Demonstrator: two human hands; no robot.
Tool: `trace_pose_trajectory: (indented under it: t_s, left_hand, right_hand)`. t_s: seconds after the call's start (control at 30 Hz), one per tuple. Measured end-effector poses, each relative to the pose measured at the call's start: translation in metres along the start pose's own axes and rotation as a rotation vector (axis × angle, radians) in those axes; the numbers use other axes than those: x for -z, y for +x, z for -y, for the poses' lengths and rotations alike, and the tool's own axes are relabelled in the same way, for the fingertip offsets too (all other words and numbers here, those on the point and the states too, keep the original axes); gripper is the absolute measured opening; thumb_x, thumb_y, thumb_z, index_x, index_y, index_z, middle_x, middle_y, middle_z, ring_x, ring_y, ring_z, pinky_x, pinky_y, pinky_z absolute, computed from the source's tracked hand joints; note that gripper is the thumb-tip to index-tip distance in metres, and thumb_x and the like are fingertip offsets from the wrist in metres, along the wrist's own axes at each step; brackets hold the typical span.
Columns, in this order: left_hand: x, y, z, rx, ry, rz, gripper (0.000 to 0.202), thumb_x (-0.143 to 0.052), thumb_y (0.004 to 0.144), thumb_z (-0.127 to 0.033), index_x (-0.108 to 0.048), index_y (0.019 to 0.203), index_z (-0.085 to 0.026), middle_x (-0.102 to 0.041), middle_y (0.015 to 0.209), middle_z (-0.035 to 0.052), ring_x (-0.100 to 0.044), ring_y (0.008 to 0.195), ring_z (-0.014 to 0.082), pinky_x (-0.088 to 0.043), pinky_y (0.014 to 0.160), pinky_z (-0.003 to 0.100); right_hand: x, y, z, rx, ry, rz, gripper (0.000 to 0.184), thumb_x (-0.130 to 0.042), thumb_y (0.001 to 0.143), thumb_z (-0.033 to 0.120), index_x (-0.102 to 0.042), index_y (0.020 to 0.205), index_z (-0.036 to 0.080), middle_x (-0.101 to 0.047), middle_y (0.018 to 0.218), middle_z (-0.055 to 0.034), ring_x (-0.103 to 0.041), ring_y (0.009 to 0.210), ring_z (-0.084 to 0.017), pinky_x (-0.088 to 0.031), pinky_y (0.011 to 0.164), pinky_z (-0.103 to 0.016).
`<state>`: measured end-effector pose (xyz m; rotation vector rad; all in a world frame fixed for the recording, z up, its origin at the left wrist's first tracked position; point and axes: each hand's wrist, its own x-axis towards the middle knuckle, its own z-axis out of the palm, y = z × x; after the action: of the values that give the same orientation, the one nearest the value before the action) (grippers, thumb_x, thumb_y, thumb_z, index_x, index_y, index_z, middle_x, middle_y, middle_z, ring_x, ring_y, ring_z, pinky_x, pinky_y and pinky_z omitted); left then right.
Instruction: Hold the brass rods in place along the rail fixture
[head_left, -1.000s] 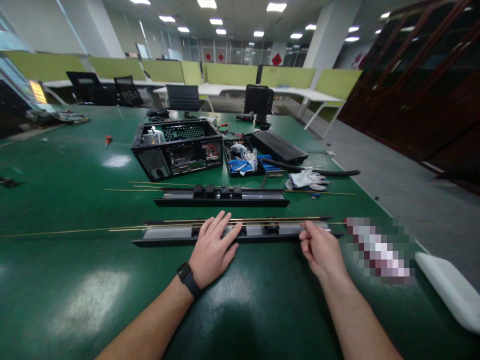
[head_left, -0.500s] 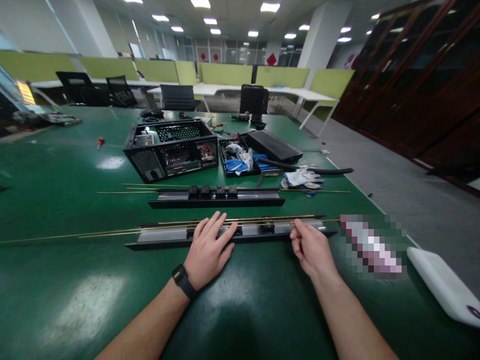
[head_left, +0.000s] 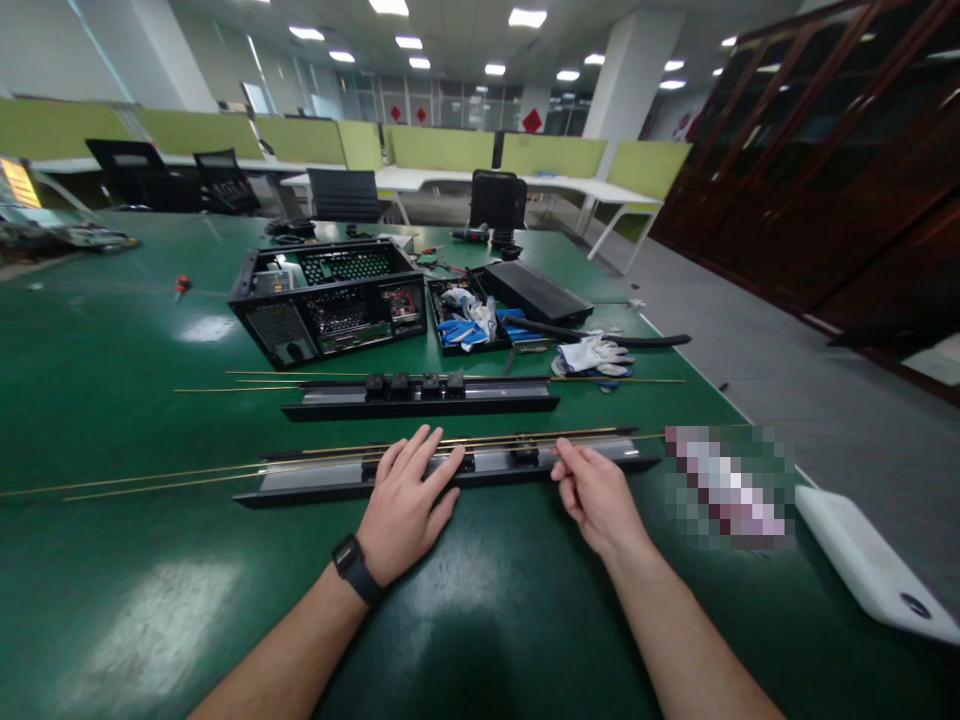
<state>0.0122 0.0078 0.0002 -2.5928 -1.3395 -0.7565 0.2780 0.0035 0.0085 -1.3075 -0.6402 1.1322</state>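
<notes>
A long dark channel rail (head_left: pixel 300 495) lies across the table in front of me, its trough grey and several small black blocks (head_left: pixel 525 450) seated along it. Thin brass-coloured rods (head_left: pixel 187 471) run lengthwise over it and stick out past its left end. My left hand (head_left: pixel 409 505), with a black watch on the wrist, rests palm down over the rail and rods, fingers spread; it covers part of the blocks. Thumb and forefinger of my right hand (head_left: pixel 600 495) pinch at a rod right of the rightmost block; the fingers hide the grip itself.
Behind lies a second rail (head_left: pixel 420 408) with black blocks and rods. Farther back are an open computer case (head_left: pixel 330 310), a black tray with gloves (head_left: pixel 469 320), and more gloves (head_left: pixel 592 355). A blurred item (head_left: pixel 727 485) and a white object (head_left: pixel 862 560) lie at right.
My right hand has shifted left along the rail, and one rod's left end reaches farther left. My left hand stays spread over the rail. The whole view has moved slightly.
</notes>
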Motion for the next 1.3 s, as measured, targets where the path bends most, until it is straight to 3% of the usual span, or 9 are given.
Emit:
trace_pose_trajectory:
  t_s: [0.07, 0.3, 0.5, 0.7, 0.9, 1.1, 1.3]
  left_hand:
    - [0.0, 0.0, 0.0, -0.01, 0.003, -0.005, 0.048, -0.053, 0.096, -0.03, -0.052, 0.143, -0.028, -0.044, 0.154, 0.0113, -0.035, 0.146, 0.03, -0.03, 0.116, 0.051]
    - [0.0, 0.0, 0.001, -0.021, 0.006, -0.017, 0.048, -0.054, 0.095, -0.03, -0.052, 0.143, -0.027, -0.045, 0.153, 0.0114, -0.037, 0.145, 0.0299, -0.03, 0.115, 0.05]
    - [0.0, 0.0, 0.001, -0.016, 0.018, -0.014, 0.049, -0.055, 0.095, -0.029, -0.052, 0.144, -0.028, -0.045, 0.154, 0.0113, -0.037, 0.145, 0.0305, -0.031, 0.115, 0.051]
    - [0.0, 0.0, 0.0, -0.019, 0.023, -0.009, 0.048, -0.054, 0.096, -0.029, -0.051, 0.144, -0.028, -0.045, 0.154, 0.0112, -0.037, 0.145, 0.0298, -0.03, 0.115, 0.05]
    - [0.001, 0.001, -0.001, -0.018, 0.026, -0.011, 0.048, -0.054, 0.096, -0.03, -0.052, 0.143, -0.028, -0.045, 0.153, 0.0112, -0.037, 0.145, 0.0302, -0.03, 0.115, 0.051]
    - [0.0, 0.001, 0.001, -0.022, 0.024, -0.01, 0.048, -0.054, 0.095, -0.029, -0.052, 0.143, -0.028, -0.045, 0.154, 0.0112, -0.038, 0.144, 0.0301, -0.031, 0.114, 0.051]
    - [0.0, 0.001, 0.001, -0.019, 0.017, -0.021, 0.049, -0.055, 0.094, -0.029, -0.052, 0.143, -0.028, -0.046, 0.153, 0.0114, -0.038, 0.144, 0.0312, -0.031, 0.114, 0.051]
  right_hand:
    - [-0.004, -0.003, -0.002, -0.024, -0.035, 0.044, 0.045, -0.078, 0.073, 0.056, -0.063, 0.082, 0.015, -0.063, 0.063, -0.0006, -0.039, 0.03, -0.004, -0.016, 0.024, -0.015]
    - [0.006, 0.005, 0.0, 0.057, 0.08, -0.152, 0.042, -0.08, 0.072, 0.052, -0.057, 0.078, 0.018, -0.059, 0.058, 0.003, -0.04, 0.032, -0.005, -0.018, 0.024, -0.014]
    - [-0.006, -0.004, -0.002, -0.022, -0.014, 0.052, 0.043, -0.079, 0.074, 0.054, -0.062, 0.081, 0.015, -0.063, 0.063, -0.0001, -0.038, 0.03, -0.004, -0.017, 0.024, -0.015]
    - [0.0, -0.001, 0.004, 0.057, 0.059, -0.126, 0.043, -0.079, 0.072, 0.055, -0.059, 0.077, 0.017, -0.059, 0.056, 0.0024, -0.04, 0.03, -0.005, -0.017, 0.024, -0.014]
    - [-0.006, -0.005, 0.0, -0.018, -0.021, 0.066, 0.045, -0.078, 0.074, 0.056, -0.064, 0.084, 0.015, -0.064, 0.064, -0.0004, -0.037, 0.029, -0.004, -0.016, 0.024, -0.015]
    - [0.0, -0.002, 0.003, 0.03, 0.078, -0.124, 0.042, -0.078, 0.073, 0.054, -0.057, 0.078, 0.018, -0.059, 0.057, 0.0026, -0.04, 0.031, -0.005, -0.018, 0.025, -0.014]
    - [-0.003, -0.005, 0.002, -0.012, -0.014, 0.034, 0.045, -0.081, 0.07, 0.056, -0.06, 0.079, 0.017, -0.062, 0.062, 0.0011, -0.038, 0.03, -0.004, -0.017, 0.024, -0.015]
